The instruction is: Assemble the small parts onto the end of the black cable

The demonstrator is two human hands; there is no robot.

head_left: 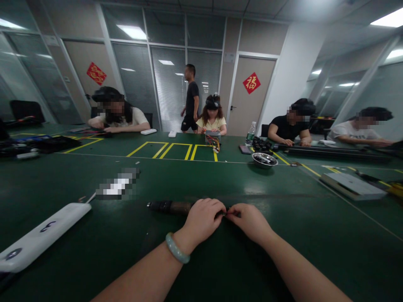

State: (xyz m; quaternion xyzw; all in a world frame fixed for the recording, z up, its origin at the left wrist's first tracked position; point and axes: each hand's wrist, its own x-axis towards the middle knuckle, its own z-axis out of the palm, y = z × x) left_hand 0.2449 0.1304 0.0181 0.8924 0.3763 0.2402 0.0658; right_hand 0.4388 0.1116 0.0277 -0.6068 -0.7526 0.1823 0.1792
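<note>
Rod [180,208] is steadied by the left hand [203,219], fingers curled over it, seemingly against rolling; at its three-o'clock end, the right hand [250,221] is pinched closed, contents unclear.

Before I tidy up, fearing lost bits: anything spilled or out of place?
No liquid spill shows. Tiny pale scraps lie on the green tabletop beyond the dark cylindrical tool, looking stray because they're outside the round metal bowl.
</note>
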